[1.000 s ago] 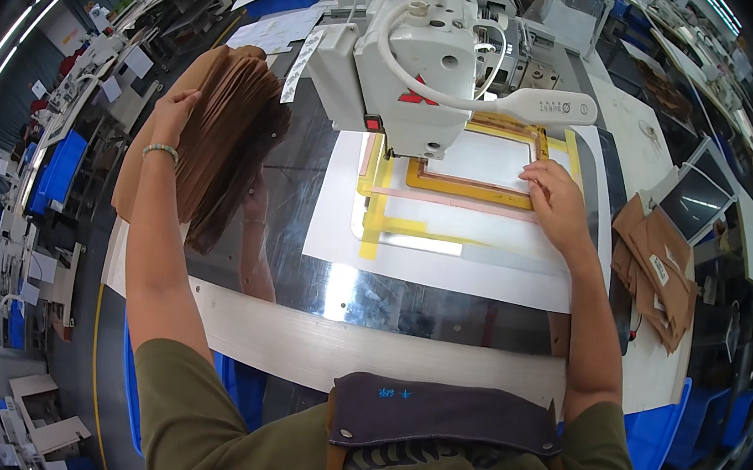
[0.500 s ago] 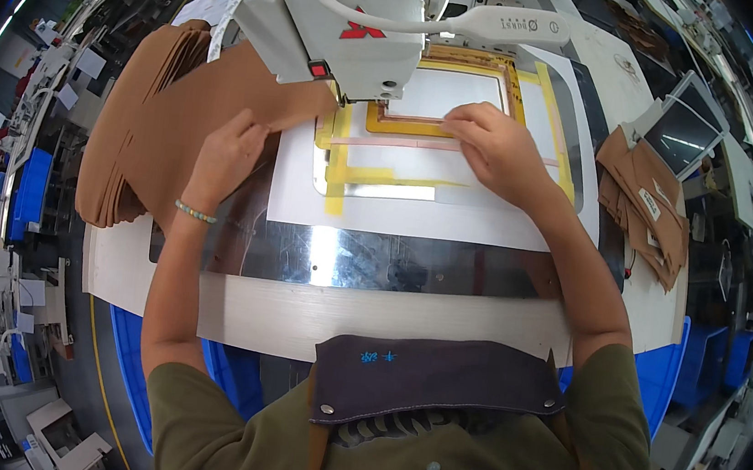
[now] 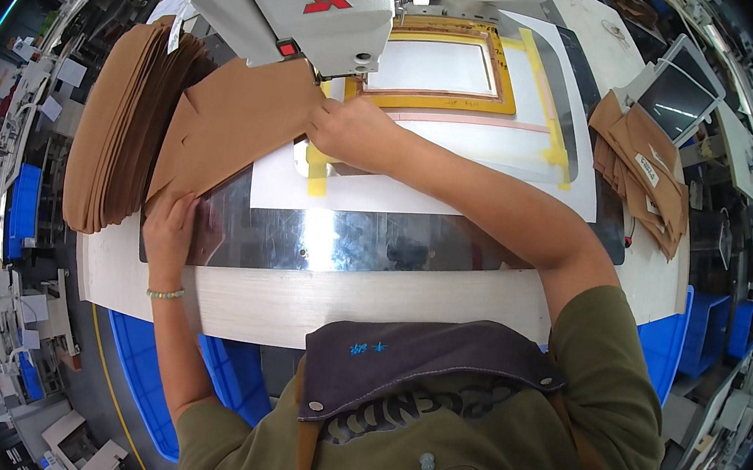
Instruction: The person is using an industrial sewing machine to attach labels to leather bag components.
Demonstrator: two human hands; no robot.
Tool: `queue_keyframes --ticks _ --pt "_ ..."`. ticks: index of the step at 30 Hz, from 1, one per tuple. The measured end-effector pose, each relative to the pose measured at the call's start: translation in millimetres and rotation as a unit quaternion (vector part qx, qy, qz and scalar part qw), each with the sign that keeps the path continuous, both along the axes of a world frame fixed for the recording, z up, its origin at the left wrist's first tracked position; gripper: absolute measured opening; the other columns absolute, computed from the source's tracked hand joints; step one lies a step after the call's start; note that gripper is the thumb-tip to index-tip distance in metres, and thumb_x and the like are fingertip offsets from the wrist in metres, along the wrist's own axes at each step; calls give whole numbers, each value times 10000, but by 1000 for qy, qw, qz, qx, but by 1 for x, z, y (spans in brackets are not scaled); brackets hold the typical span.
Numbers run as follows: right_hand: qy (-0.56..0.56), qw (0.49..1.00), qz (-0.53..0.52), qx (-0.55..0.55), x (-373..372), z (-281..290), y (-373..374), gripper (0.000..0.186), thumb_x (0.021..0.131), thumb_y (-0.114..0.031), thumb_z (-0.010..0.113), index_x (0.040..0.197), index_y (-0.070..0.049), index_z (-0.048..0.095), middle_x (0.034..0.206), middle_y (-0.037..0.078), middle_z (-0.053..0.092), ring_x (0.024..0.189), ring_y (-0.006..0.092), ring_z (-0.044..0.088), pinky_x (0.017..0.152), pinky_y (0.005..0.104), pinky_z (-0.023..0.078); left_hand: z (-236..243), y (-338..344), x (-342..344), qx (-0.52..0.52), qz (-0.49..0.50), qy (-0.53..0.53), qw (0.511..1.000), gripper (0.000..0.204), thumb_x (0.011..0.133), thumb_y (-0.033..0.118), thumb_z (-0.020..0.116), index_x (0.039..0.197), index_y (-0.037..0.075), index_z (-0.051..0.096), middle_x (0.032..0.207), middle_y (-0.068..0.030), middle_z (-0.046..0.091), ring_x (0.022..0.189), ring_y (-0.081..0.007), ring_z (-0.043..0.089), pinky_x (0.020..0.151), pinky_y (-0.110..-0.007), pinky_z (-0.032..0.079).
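Note:
A single brown fabric panel (image 3: 239,124) with small notches slants between my two hands. My right hand (image 3: 351,131) reaches across to the left and pinches the panel's right-hand corner, just below the white machine head (image 3: 325,23). At the lower left corner, my left hand (image 3: 170,224) has its fingers closed on the edge. Left of the panel leans a thick stack of brown panels (image 3: 112,134). Beyond my right forearm lies a yellow-edged rectangular frame (image 3: 441,104) on a white sheet (image 3: 399,199) marked with yellow tape (image 3: 317,178); my forearm covers part of it.
A shiny metal plate (image 3: 375,249) fronts the pale table (image 3: 378,304). At the right are more brown pieces (image 3: 645,171) with white labels and a dark-screened panel (image 3: 680,93). Blue bins (image 3: 141,375) stand under the table.
My right hand has swung left from the yellow frame to the panel's corner. My left hand has dropped toward me to the panel's lower corner. The panel has come away from the stack.

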State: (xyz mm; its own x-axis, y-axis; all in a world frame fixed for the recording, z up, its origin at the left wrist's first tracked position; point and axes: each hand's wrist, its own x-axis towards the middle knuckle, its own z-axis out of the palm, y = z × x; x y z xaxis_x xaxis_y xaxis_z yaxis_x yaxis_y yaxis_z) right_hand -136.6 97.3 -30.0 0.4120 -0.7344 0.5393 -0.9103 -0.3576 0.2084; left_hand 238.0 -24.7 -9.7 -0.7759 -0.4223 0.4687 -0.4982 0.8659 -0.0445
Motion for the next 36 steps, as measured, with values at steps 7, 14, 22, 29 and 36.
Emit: queue_keyframes --ticks 7,14,22,29,36 --pt "1 1000 -1 -1 0 12 11 77 785 -110 738 846 -98 693 897 25 638 907 184 684 661 316 599 -1 -15 37 -27 56 -64 996 375 877 -69 668 1228 27 759 1228 -89 735 1078 -286 719 934 -380 599" --pt "-12 999 -33 -35 -53 20 69 91 777 -111 733 854 -88 689 897 23 623 903 184 659 684 319 590 6 -35 -52 -17 -32 -54 998 461 875 -48 665 1322 37 742 1219 -106 696 1067 -296 674 946 -397 575" --pt "49 987 -153 -2 -141 39 170 66 787 -64 708 832 -75 661 889 34 623 892 190 657 672 321 577 6 -20 -174 -45 -226 -51 972 369 871 3 644 1225 15 747 1037 -116 632 997 -293 643 898 -394 551" --pt "31 973 -226 34 -183 24 209 104 858 -37 736 961 -28 747 959 55 695 926 219 686 728 331 590 8 -2 -221 63 -276 -103 954 362 905 37 675 1264 10 719 1127 -119 684 1089 -313 645 948 -401 542" --pt "-17 978 -207 25 -183 20 213 185 878 -54 732 1052 -12 777 1051 70 733 960 236 712 770 332 599 -18 -46 -207 34 -127 -74 989 523 1093 416 546 1410 16 661 1527 -178 617 1402 -383 527 1133 -514 415"
